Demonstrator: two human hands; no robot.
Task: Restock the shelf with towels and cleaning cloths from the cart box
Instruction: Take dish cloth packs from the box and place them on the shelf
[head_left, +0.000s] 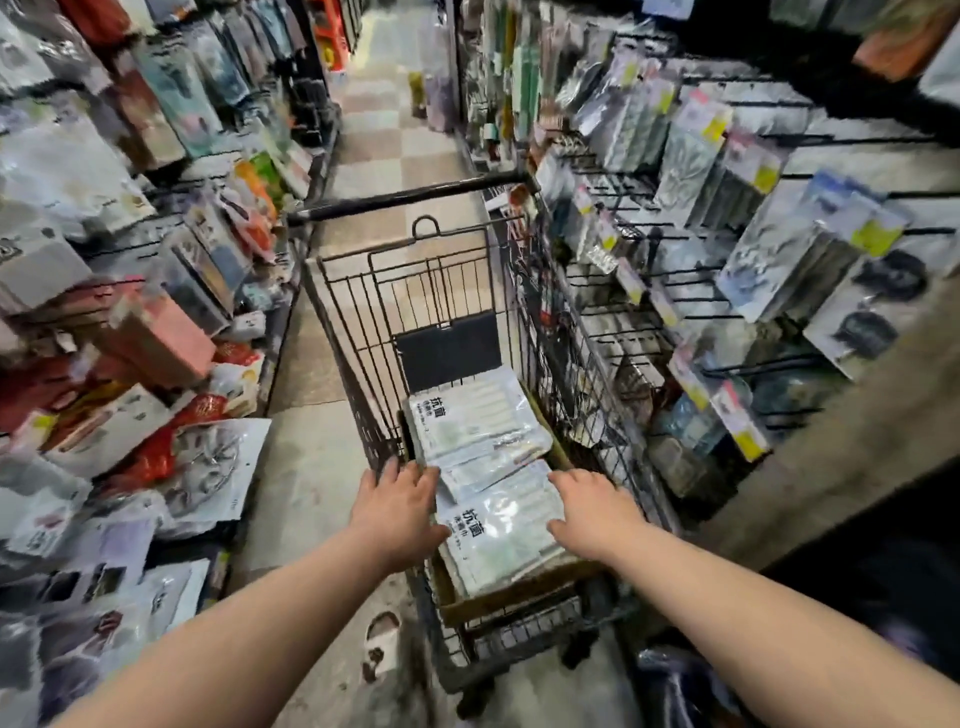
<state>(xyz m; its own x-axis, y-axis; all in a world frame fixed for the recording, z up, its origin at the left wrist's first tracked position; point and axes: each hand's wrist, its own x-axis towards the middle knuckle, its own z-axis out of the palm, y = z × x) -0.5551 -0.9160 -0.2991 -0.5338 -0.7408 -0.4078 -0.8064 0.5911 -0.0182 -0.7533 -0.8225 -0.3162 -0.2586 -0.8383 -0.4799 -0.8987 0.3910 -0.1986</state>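
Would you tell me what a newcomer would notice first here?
The black wire shopping cart mid-aisle draws the eye first, holding clear plastic packets of pale cloths in a brown cardboard box. The left hand and right hand reach down to the nearest packets, fingers extended, and crowded racks of hanging goods close in on both sides.

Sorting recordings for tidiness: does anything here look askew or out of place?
Yes. The cloth packs in the cart box lie overlapping at mixed angles, and the bagged goods low on the left slump outward in a jumble.
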